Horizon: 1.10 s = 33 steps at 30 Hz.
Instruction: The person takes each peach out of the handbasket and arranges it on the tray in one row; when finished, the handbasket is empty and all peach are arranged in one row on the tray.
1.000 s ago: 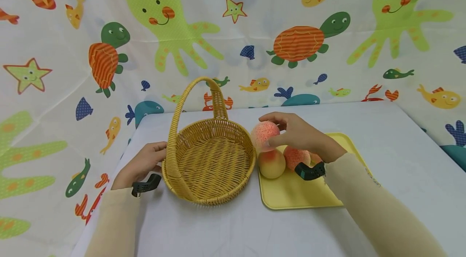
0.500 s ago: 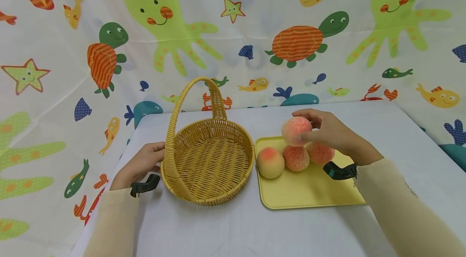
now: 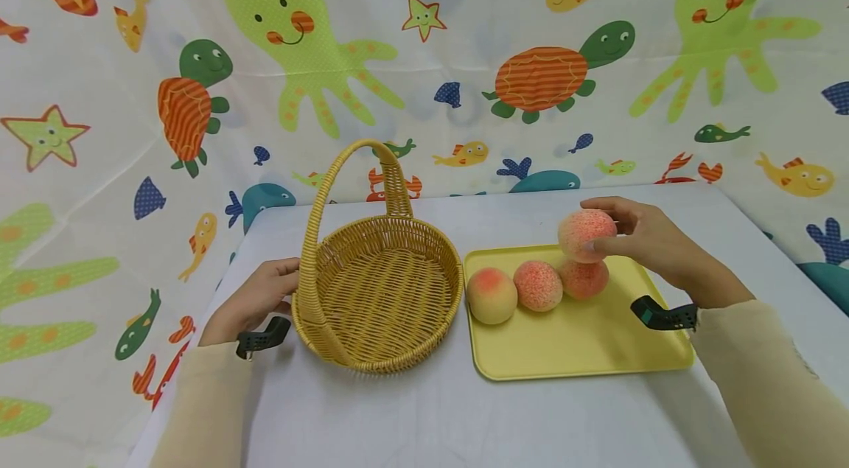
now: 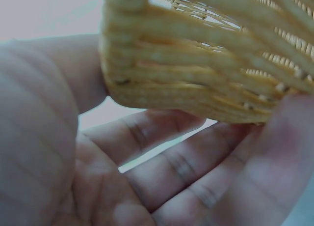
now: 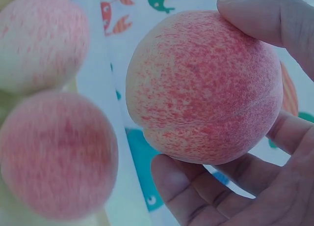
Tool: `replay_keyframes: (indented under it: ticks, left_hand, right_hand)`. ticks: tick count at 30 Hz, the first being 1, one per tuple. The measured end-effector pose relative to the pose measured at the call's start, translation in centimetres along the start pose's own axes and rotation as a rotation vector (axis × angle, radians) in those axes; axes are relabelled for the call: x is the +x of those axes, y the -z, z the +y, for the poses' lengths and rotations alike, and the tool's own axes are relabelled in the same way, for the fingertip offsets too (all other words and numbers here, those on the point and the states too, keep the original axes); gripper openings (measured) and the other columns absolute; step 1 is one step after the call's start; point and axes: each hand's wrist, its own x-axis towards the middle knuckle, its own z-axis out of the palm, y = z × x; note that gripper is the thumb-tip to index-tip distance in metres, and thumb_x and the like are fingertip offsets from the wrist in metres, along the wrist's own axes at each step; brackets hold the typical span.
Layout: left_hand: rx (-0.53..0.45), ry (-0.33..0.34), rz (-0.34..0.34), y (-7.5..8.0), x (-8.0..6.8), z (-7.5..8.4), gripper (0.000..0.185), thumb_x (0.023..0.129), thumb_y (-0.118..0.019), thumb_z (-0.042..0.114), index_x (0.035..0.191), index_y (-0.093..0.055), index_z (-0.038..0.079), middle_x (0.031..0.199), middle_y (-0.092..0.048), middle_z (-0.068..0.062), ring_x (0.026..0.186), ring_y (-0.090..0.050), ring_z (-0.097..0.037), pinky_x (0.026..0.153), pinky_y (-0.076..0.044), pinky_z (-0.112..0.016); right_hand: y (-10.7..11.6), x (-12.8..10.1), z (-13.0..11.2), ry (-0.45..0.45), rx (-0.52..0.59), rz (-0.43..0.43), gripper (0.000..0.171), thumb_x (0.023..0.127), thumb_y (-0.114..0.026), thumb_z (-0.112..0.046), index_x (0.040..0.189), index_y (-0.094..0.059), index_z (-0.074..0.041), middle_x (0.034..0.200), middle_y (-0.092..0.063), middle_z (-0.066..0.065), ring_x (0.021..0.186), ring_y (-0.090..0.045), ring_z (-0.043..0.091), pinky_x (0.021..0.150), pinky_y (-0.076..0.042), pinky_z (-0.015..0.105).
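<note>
Right hand (image 3: 653,243): fingers and thumb curled round a peach (image 3: 587,234), lifted above the far right part of the tray (image 3: 597,350). In the right wrist view the same peach (image 5: 206,88) sits between the thumb above and the fingers (image 5: 196,196) below. Round, pale cream skin densely stippled red-pink, matte, faint seam line.

Below the held fruit: second peach (image 3: 584,278), same stippled red, resting on the tray, partly covered by the first. Just beside it to the left, third peach (image 3: 538,285), stippled pink. Left again, fourth peach (image 3: 491,295), smoother, yellowish with a soft red blush on top. The three lie in a row along the tray's far edge.

Tray: flat, rectangular, rounded corners, low rim, plain yellow, smooth.

Left hand (image 3: 255,298): loosely curved fingers against the outer wall of the basket (image 3: 381,291) at its left side, near the handle's foot; the left wrist view shows the woven wall (image 4: 196,64) resting on the fingertips. Grasp not firm; fingers relaxed.

Basket: round, shallow, woven tan wicker, tall arched handle, just left of the tray.

Table (image 3: 424,416): plain white cloth surface.
</note>
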Motion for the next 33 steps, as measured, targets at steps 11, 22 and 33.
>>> replay_keyframes:
  ticks: [11, 22, 33]
  left_hand:
    - [0.000, 0.002, -0.005, 0.1, 0.0, 0.0, 0.041, 0.107, -0.055, 0.022, 0.134, -0.059, -0.008, 0.101, -0.072, -0.006, 0.088, -0.070, -0.018, 0.077, -0.063, -0.046]
    - [0.012, 0.013, 0.003, 0.2, 0.0, 0.0, 0.041, 0.107, -0.054, 0.024, 0.134, -0.059, -0.007, 0.103, -0.071, -0.008, 0.088, -0.069, -0.020, 0.076, -0.063, -0.043]
    - [-0.009, -0.005, 0.006, 0.0, 0.2, -0.4, 0.038, 0.107, -0.054, 0.020, 0.132, -0.060, -0.009, 0.099, -0.073, -0.004, 0.087, -0.070, -0.017, 0.073, -0.063, -0.044]
  right_hand:
    - [1.5, -0.7, 2.8, -0.028, 0.004, 0.034, 0.066, 0.099, -0.072, -0.027, 0.156, -0.042, -0.008, 0.125, -0.061, -0.003, 0.104, -0.061, 0.014, 0.086, -0.051, 0.021]
    - [2.2, -1.1, 5.0, -0.068, -0.006, 0.042, 0.070, 0.101, -0.070, -0.030, 0.158, -0.039, -0.007, 0.126, -0.057, -0.009, 0.104, -0.059, 0.008, 0.085, -0.050, 0.020]
    - [2.1, -1.2, 6.6, -0.117, -0.031, 0.060, 0.076, 0.100, -0.070, -0.037, 0.160, -0.035, -0.005, 0.146, -0.050, 0.018, 0.106, -0.053, 0.009, 0.084, -0.050, 0.020]
